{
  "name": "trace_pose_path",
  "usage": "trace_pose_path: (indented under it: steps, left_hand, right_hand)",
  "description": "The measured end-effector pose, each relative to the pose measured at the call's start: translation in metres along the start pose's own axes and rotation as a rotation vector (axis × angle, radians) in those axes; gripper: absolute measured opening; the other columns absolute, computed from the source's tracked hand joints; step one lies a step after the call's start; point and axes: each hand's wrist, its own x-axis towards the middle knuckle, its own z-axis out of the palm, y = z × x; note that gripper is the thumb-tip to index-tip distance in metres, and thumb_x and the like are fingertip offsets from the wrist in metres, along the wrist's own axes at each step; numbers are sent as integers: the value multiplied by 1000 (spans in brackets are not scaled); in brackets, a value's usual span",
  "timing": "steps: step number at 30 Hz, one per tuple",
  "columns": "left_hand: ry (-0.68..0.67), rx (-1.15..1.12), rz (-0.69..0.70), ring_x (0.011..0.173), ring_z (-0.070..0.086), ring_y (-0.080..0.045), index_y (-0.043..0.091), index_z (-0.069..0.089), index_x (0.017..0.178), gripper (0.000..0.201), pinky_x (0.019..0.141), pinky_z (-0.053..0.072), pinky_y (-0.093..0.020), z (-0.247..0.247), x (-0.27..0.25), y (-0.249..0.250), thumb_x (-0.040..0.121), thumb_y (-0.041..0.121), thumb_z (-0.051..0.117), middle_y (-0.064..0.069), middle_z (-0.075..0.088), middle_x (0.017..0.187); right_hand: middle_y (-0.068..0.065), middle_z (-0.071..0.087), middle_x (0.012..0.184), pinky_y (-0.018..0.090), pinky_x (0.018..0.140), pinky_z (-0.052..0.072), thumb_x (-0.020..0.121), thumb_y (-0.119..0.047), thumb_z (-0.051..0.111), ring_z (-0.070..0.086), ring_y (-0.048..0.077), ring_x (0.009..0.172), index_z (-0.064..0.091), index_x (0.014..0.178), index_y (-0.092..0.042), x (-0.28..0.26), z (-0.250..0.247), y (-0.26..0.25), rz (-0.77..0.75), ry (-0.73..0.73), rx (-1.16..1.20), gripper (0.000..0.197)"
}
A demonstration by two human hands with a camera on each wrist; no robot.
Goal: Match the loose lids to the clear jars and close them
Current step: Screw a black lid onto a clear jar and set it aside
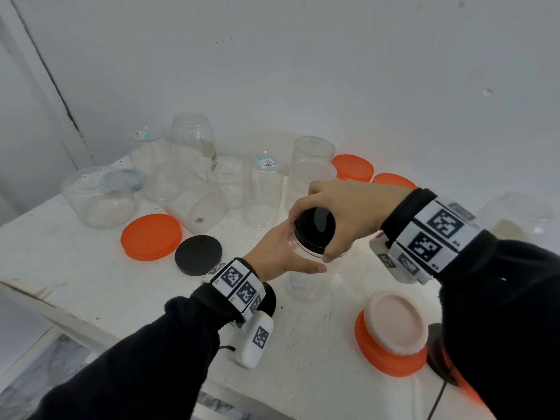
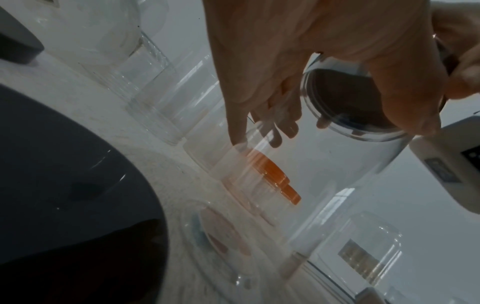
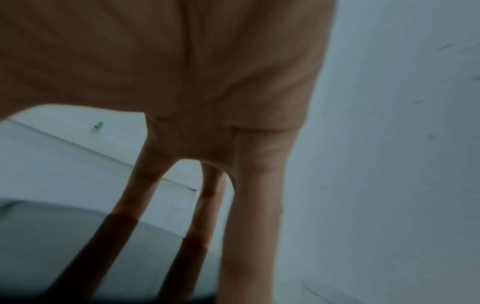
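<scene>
The white table [image 1: 75, 268] is the largest thing here, a matt, lightly speckled and scuffed slab set against a plain pale wall [image 1: 303, 56]. At its back stands a cluster of empty clear jars [image 1: 194, 140], smooth-walled cylinders and one rounded-shouldered form, some bearing small paper labels; one cylinder lies tipped on its side [image 1: 203, 213]. A broad, low clear jar [image 1: 100, 198] sits at the left of the group. Flat round lids lie among them: a glossy orange disc [image 1: 151, 236] with a matt black disc [image 1: 198, 254] touching its right edge, two more orange lids [image 1: 353, 168] behind the hands, and near the front edge a pale pink lid [image 1: 395, 321] resting on top of an orange one [image 1: 375, 356]. Near the middle of the table stands the clear jar being worked on [image 1: 303, 286], a smooth transparent cylinder. The left hand [image 1: 281, 253] wraps its upper wall, thumb in front and fingers curled round the far side, as the left wrist view shows through the plastic. The right hand [image 1: 342, 210] arches over the top, fingertips and thumb closed around the rim of a shiny black lid [image 1: 315, 227] sitting on the jar's mouth. Both wrists wear bands printed with black-and-white square markers over black sleeves.
</scene>
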Motion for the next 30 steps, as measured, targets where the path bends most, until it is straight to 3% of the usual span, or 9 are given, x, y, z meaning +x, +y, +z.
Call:
trace_pose_path:
  steps: [4,9,12,17,20,21,23,26,30]
  left_hand:
    - [8,-37,13,102,54,12,37,48,110,70,84,41,-6,3,-1,1,60,6,86,16,61,109]
    - [33,-105,6,110,57,-4,30,51,117,78,94,47,-26,6,-4,-1,47,27,85,8,64,114]
    - [58,-82,-9,110,57,-4,26,50,123,84,94,47,-26,7,-6,-3,47,29,86,9,64,115]
    - [91,-26,3,108,55,3,23,48,128,81,90,44,-15,7,-9,-2,58,11,87,13,61,115]
    - [42,-50,-16,109,56,2,25,49,127,78,90,45,-16,3,-8,0,59,10,86,13,63,115]
    - [26,-49,-17,108,55,4,26,50,124,75,90,44,-14,1,-8,0,60,10,86,14,63,114]
    - [-3,-19,-29,106,54,9,33,51,117,71,86,44,-11,-2,-8,0,60,11,86,17,62,111]
    - [-53,2,-46,104,55,10,39,50,109,68,84,43,-9,-6,-9,3,57,14,87,18,62,108]
    - [-52,23,-30,98,55,14,40,49,105,67,82,42,-5,-5,-10,7,58,10,86,18,62,105]
  right_hand:
    - [-4,45,102,27,73,45,65,-51,74,47,15,90,47,122,-38,-2,7,2,26,87,-23,64]
    - [-3,45,92,20,55,34,69,-62,67,49,16,83,49,119,-31,1,16,-2,102,184,-13,61]
    - [-2,50,83,21,46,33,70,-66,63,52,15,74,55,109,-20,2,21,-7,198,265,21,61]
    - [0,51,75,29,57,40,69,-76,52,54,19,72,56,90,-13,3,26,-15,296,336,-54,67]
    - [-1,55,103,32,73,47,71,-77,50,57,20,91,50,122,-24,-5,16,-8,240,152,-99,74]
    - [-2,49,118,35,83,48,73,-71,56,53,20,103,38,135,-32,-8,11,-6,184,47,-78,76]
    - [-4,37,126,37,95,45,74,-51,71,46,19,114,26,141,-41,-11,2,-2,64,-95,1,81]
    - [-5,40,115,35,88,48,68,-38,78,48,18,105,37,132,-43,-9,1,-2,10,-48,16,76]
    - [-3,46,102,34,75,52,60,-50,78,51,17,91,46,118,-39,-6,7,-7,38,50,-15,68]
